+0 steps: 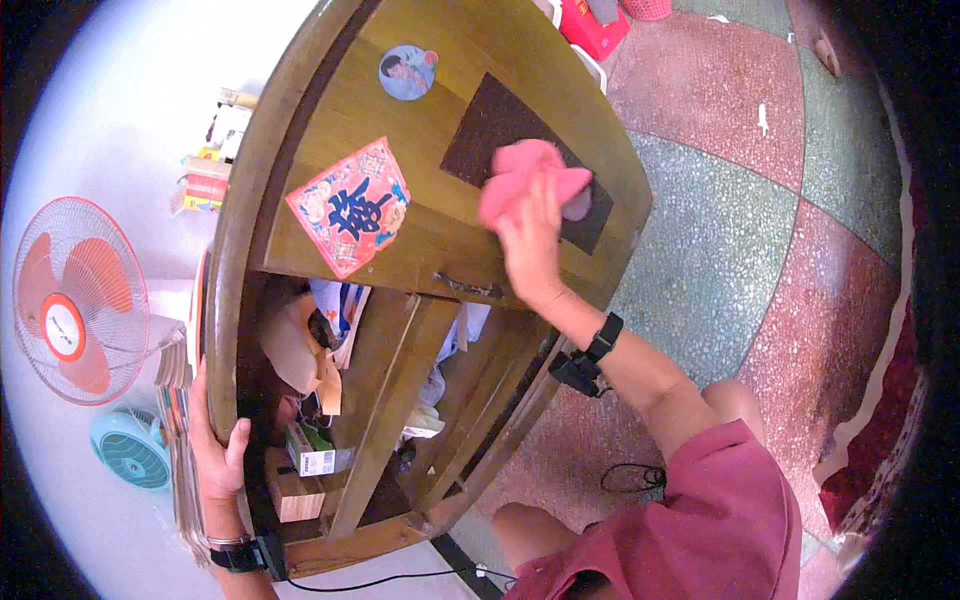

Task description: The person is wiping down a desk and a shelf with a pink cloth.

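Observation:
My right hand presses a folded pink cloth against a dark rectangular panel on a wooden cabinet door. Both hand and cloth look slightly blurred. At the left, my left hand grips the cabinet's thick top edge, its thumb in front and the other fingers partly hidden behind. A red diamond-shaped paper decoration and a round picture sticker are on the door. Beside the door, an uncovered compartment holds a small wooden box, a green-and-white carton and papers.
An orange-bladed fan, a teal fan and stacked papers lie beyond the cabinet top. Red and green terrazzo floor spreads to the right. A black cable trails below the cabinet; a red bag stands at the top.

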